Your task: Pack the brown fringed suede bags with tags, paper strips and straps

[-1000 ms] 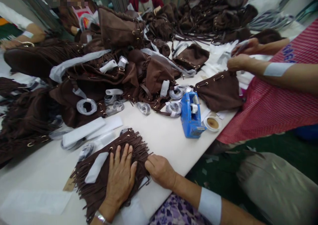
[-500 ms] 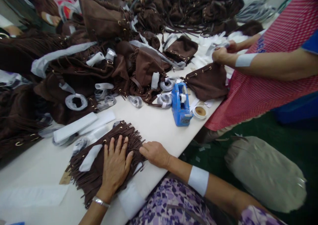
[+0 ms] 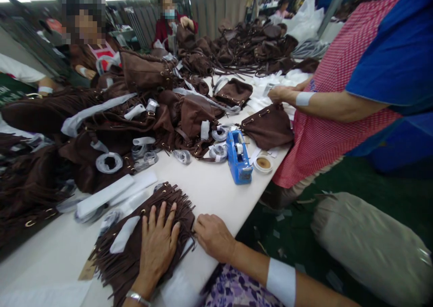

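A dark brown fringed bag (image 3: 130, 239) lies flat on the white table in front of me, with gold eyelets and a white wrapped strip (image 3: 124, 234) on it. My left hand (image 3: 158, 241) rests on the bag with its fingers spread. At the bag's right edge, my right hand (image 3: 214, 237) is closed, its fingertips pinching the ends of the fringe there. Exactly what lies between those fingertips is partly hidden. White foam strips (image 3: 104, 194) lie just beyond the bag.
A blue tape dispenser (image 3: 239, 158) and a small round tub (image 3: 263, 164) stand near the table's right edge. Brown bags (image 3: 189, 117) are heaped at the back left. A co-worker in a red checked apron (image 3: 304, 149) handles another bag (image 3: 269, 126). A grey sack (image 3: 368, 248) lies on the floor.
The camera view has tilted up, showing more of the room and the people behind. My left hand stays flat on the bag; my right hand remains closed at its right edge.
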Action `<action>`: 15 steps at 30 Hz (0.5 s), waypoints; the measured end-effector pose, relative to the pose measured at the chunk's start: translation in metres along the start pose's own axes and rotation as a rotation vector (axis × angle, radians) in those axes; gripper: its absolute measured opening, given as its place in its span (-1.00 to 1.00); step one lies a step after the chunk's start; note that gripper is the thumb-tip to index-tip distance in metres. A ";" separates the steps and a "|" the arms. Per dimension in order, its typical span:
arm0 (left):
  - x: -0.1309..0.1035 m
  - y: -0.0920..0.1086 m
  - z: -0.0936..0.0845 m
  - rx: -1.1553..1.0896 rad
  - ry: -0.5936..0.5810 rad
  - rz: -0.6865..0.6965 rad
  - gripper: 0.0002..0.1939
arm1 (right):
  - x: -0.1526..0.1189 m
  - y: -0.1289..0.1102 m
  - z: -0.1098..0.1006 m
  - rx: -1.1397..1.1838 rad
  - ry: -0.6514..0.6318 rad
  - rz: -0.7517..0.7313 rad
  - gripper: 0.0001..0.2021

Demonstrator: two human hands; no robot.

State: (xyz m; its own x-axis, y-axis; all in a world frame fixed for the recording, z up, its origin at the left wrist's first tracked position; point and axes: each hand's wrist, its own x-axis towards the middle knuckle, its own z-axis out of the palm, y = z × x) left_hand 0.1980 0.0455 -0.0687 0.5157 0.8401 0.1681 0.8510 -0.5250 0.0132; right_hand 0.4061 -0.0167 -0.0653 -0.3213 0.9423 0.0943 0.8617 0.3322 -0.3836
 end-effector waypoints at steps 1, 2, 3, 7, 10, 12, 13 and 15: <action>0.000 -0.001 0.001 -0.003 0.002 0.000 -0.40 | 0.001 0.003 -0.001 0.020 -0.027 -0.031 -0.93; -0.001 -0.001 0.002 -0.004 0.006 0.000 -0.40 | 0.002 0.007 -0.004 0.070 -0.062 -0.063 -0.92; -0.001 -0.002 0.003 -0.005 0.014 0.000 -0.39 | 0.004 0.012 -0.007 0.138 -0.082 -0.071 -0.90; -0.003 -0.005 0.008 0.000 0.061 0.018 -0.35 | 0.028 0.020 -0.017 0.316 0.065 0.136 -0.80; -0.003 -0.006 0.011 0.014 0.086 0.033 -0.37 | 0.057 0.009 -0.007 0.253 0.224 0.101 -0.70; -0.004 -0.006 0.013 0.017 0.106 0.032 -0.38 | 0.073 0.003 0.007 0.154 0.218 -0.063 -0.60; -0.004 -0.006 0.014 0.016 0.115 0.029 -0.38 | 0.079 0.002 0.015 0.101 0.179 -0.132 -0.57; -0.004 -0.007 0.016 0.022 0.127 0.022 -0.37 | 0.083 0.002 0.028 0.025 0.093 -0.196 -0.56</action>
State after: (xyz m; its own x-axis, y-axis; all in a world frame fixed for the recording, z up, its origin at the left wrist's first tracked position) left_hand 0.1915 0.0478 -0.0848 0.5192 0.8035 0.2913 0.8420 -0.5393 -0.0132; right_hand 0.3705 0.0616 -0.0841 -0.4430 0.8600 0.2533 0.7761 0.5093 -0.3718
